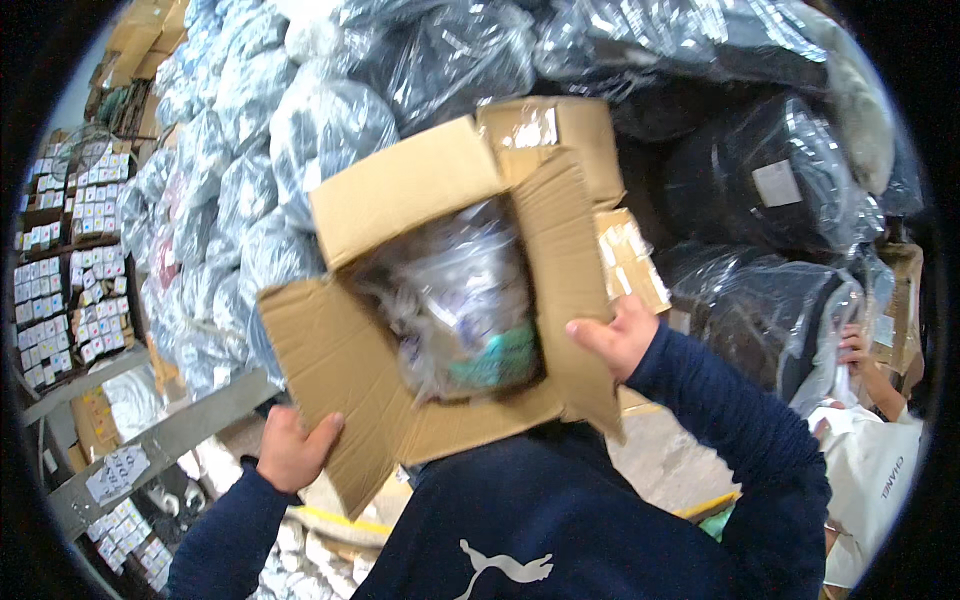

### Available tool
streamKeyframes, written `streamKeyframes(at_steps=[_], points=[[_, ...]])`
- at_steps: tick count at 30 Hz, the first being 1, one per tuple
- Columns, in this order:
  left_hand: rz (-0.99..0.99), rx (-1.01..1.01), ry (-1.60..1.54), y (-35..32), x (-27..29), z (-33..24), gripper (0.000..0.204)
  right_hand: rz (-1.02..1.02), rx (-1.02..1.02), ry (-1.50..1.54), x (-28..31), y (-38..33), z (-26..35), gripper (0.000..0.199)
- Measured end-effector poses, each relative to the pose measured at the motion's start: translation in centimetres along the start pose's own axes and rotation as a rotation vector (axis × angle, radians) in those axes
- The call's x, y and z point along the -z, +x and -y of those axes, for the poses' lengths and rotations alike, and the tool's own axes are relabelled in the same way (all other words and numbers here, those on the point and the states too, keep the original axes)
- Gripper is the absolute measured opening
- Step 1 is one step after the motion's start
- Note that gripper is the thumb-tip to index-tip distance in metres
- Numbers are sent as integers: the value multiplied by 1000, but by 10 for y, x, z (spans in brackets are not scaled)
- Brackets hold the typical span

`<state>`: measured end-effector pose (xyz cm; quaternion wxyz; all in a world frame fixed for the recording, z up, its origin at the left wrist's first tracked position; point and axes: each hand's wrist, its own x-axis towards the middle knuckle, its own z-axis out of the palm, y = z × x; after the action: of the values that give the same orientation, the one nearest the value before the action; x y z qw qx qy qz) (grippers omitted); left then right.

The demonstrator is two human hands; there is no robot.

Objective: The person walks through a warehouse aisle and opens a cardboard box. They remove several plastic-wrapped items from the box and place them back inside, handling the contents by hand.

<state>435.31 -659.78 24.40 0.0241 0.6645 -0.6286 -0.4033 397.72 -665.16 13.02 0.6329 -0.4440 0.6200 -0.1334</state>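
- Head view: an open cardboard box [410,180] sits before the person's torso, mouth toward the camera, flaps folded outward.
- Inside the box: a clear plastic bag [450,290], crumpled, with a green patch at its lower right; contents not readable through the glare.
- Left hand [295,450]: at the outer edge of the left flap [330,350], thumb lapping onto it, fingers curled; flap pinched, fingertips hidden.
- Right hand [620,340]: thumb laid on the right flap [560,250], pinching it against fingers behind; their spread cannot be told.
- Beyond the box: a second carton [590,150], clear-wrapped pale bundles [330,130] at left, dark wrapped bundles [740,190] at right.
- Far right: another person's hand [853,348] at clear plastic wrap, above a white bag [865,470].
- Left side: metal rail [190,420]; shelves of small white boxes [100,195] beyond.
- Support beneath the box: cannot tell.
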Motion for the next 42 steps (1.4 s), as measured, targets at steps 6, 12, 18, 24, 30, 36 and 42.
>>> streamKeyframes(at_steps=[6,12,18,24,30,36,42], points=[[-129,-2,-93,-16,16,-26,18,-91,428,329,6,-26,52,29],[-302,-352,422,37,73,-81,23,-440,456,298,52,1,106,35],[-371,-375,-59,123,107,-140,34,-441,620,374,123,33,153,22],[-378,-347,-200,196,68,-100,34,-480,564,155,147,81,139,24],[-424,-252,-189,279,27,-39,44,-508,406,157,157,149,122,28],[-292,-230,-180,285,-50,-2,47,-491,274,-645,144,161,64,41],[-291,12,-383,268,-67,10,45,-668,429,-13,144,149,28,28]])
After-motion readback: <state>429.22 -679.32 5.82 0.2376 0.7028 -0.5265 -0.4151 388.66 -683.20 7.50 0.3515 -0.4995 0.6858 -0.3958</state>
